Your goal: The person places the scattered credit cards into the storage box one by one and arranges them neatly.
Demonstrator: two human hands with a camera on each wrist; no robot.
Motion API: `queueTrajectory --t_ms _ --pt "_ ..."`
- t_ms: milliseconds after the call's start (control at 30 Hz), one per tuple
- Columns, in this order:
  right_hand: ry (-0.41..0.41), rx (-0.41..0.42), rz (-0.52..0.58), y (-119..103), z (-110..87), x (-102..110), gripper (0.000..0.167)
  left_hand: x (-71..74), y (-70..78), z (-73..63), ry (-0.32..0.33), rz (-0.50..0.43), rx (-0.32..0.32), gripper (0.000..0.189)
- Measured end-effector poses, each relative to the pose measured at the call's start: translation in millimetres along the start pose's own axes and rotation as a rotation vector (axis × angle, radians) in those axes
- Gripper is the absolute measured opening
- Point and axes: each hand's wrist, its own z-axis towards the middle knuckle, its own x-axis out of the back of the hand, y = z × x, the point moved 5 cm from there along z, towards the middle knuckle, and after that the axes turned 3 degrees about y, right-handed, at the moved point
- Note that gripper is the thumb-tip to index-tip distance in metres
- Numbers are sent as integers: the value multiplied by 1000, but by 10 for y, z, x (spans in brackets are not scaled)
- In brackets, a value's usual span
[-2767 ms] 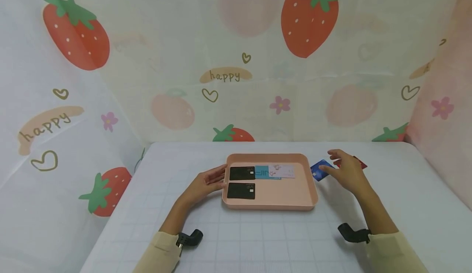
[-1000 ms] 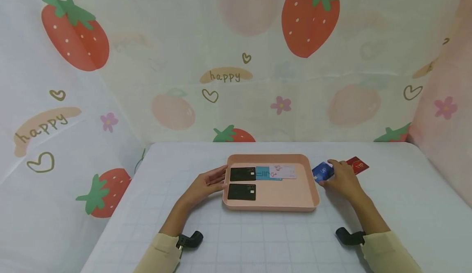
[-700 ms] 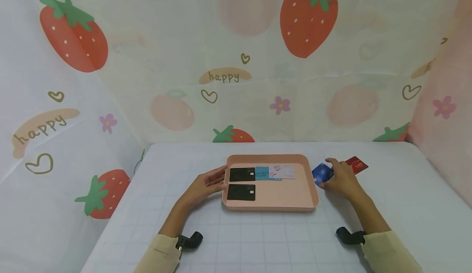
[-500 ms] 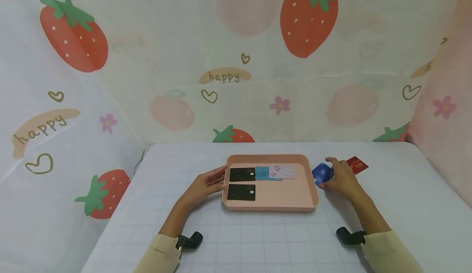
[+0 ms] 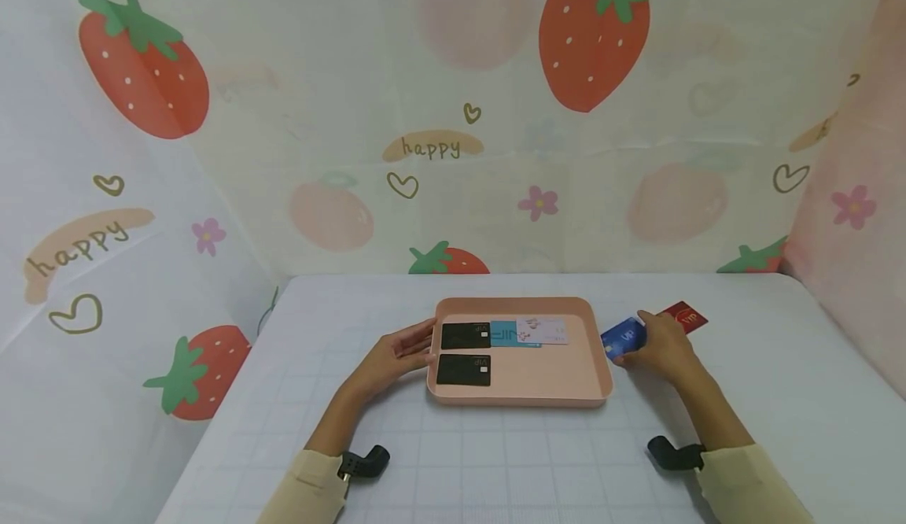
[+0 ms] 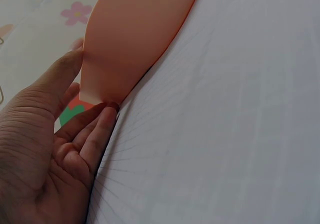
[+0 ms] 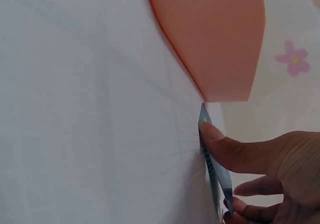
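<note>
In the head view, my left hand (image 5: 392, 355) touches the outer left side of a pink tray (image 5: 545, 394). The left wrist view shows its thumb at the tray's rim and bent fingertips at its base. My right hand (image 5: 661, 347) pinches a blue VIP card (image 5: 623, 339) just right of the tray. In the right wrist view the thumb lies on the tilted card's edge (image 7: 204, 115), and a dark patterned layer shows below it. Behind the hand lies a red VIP card (image 5: 686, 318), partly hidden.
Inside the tray, two black cards (image 5: 463, 370) lie along the left side, one above the other. A light blue card (image 5: 502, 333) and a white flowered card (image 5: 543, 331) overlap in the upper row. The table has a white gridded cover (image 5: 510, 461).
My right hand has come down from above the cards and taken hold of the blue card, which has turned and shifted slightly right. The left hand and tray stay put.
</note>
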Motion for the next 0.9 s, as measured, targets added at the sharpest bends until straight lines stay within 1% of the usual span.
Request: queueTrajectory --t_ms 100,267,400,600,800,900 --pt "-9 -15 24 31 -7 43 91 5 -7 3 3 10 1 68" --pt "10 3 86 145 29 100 70 9 0 4 5 8 0 68" --pt "29 13 98 206 30 163 58 11 -2 -1 6 2 -2 68" --pt "42 27 100 317 20 268 52 5 -6 3 2 -2 4 68" --pt "44 4 182 437 34 340 44 2 -6 9 2 9 12 69" --pt "44 -19 225 493 46 353 43 1 -8 14 4 11 12 68"
